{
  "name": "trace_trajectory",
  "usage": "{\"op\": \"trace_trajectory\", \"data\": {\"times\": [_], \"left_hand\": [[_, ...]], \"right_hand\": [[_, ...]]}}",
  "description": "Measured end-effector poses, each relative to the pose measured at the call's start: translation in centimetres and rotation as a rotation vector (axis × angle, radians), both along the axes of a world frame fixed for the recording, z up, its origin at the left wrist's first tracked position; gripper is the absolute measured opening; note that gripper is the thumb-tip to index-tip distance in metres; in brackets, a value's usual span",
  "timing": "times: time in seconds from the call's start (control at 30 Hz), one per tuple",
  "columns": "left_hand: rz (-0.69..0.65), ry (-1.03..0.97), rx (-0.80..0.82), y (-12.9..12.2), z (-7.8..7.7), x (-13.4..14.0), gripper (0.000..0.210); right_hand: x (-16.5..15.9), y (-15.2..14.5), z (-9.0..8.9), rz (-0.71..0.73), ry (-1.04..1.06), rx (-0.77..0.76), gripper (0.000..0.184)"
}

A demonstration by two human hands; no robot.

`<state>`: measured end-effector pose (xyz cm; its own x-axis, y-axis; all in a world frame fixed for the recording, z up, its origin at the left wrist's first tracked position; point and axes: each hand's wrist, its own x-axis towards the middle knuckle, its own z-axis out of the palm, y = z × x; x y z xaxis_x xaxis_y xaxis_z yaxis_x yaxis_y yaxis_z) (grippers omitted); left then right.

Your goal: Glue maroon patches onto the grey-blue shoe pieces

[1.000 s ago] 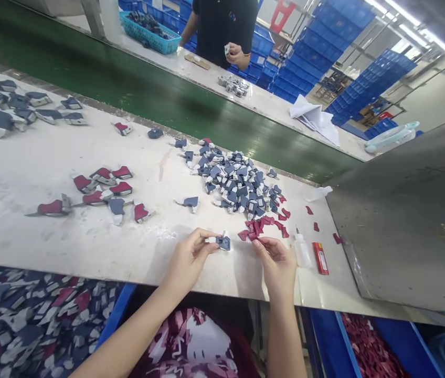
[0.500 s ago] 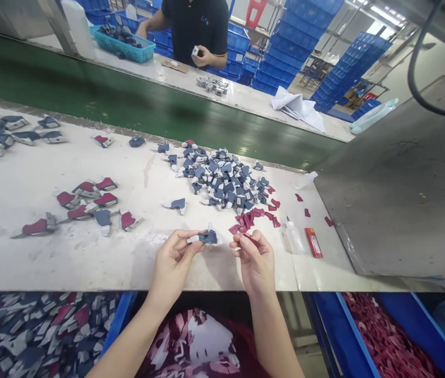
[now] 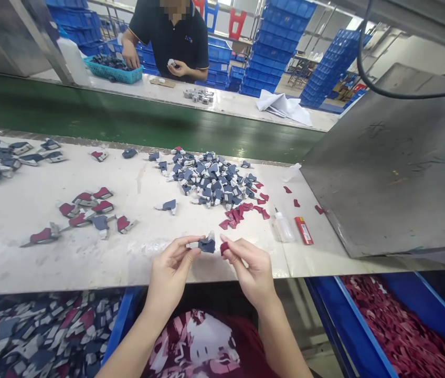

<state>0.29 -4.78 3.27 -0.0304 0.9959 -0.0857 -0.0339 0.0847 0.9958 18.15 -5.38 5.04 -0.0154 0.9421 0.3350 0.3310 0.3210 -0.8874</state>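
Observation:
Pinched between the thumb and fingers of my left hand (image 3: 172, 265) is a small dark-blue and grey plastic part (image 3: 207, 244), held above the white worktop. My right hand (image 3: 251, 265) grips a small dark-red piece (image 3: 224, 248) just to its right, with a narrow gap between the two. Beyond my hands lies a heap of blue and grey parts (image 3: 210, 178). Loose red pieces (image 3: 236, 214) are scattered at its near right side. Several parts with red faces (image 3: 84, 210) rest on the left of the worktop.
A small clear bottle with a thin tip (image 3: 283, 227) and a red-orange box (image 3: 304, 231) stand to the right. A metal box (image 3: 388, 173) bounds that side. Blue bins of red pieces (image 3: 407, 325) and mixed parts (image 3: 45, 331) sit below. A co-worker (image 3: 167, 42) works across the green belt (image 3: 147, 118).
The red piece in my right hand has turned and come closer to the blue part. My view has shifted slightly. Across the belt, the co-worker's hand is now visible in the teal basket.

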Motion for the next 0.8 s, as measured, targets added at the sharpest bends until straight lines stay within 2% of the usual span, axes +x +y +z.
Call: {"op": "trace_trajectory", "data": {"times": [0.07,0.13,0.2,0.37,0.47,0.57,0.7,0.8], "left_hand": [[-0.025,0.03,0.004,-0.4,0.4,-0.1,0.024],[-0.047,0.059,0.007,-0.8,0.8,-0.2,0.024],[-0.054,0.079,0.009,-1.2,1.2,-0.2,0.024],[-0.065,0.093,0.03,-1.8,1.4,-0.3,0.02],[-0.087,0.12,0.033,-1.9,1.1,-0.4,0.02],[-0.128,0.153,0.033,-1.7,0.7,-0.4,0.02],[-0.18,0.142,-0.026,-1.0,0.4,-0.1,0.022],[-0.152,0.094,-0.087,-0.3,0.3,0.5,0.023]], "right_hand": [[0.1,-0.2,0.3,0.066,-0.114,0.085,0.026],[0.2,-0.3,0.4,0.089,-0.163,0.13,0.02],[0.2,-0.2,0.4,0.127,-0.195,0.157,0.009],[0.4,-0.2,0.3,0.197,-0.22,0.169,0.01],[0.5,-0.3,0.1,0.211,-0.179,0.107,0.013],[0.8,-0.3,0.0,0.245,-0.135,-0.039,0.015],[1.1,0.3,0.2,0.196,-0.092,-0.259,0.022],[1.2,1.0,0.1,0.183,-0.076,-0.329,0.024]]}}
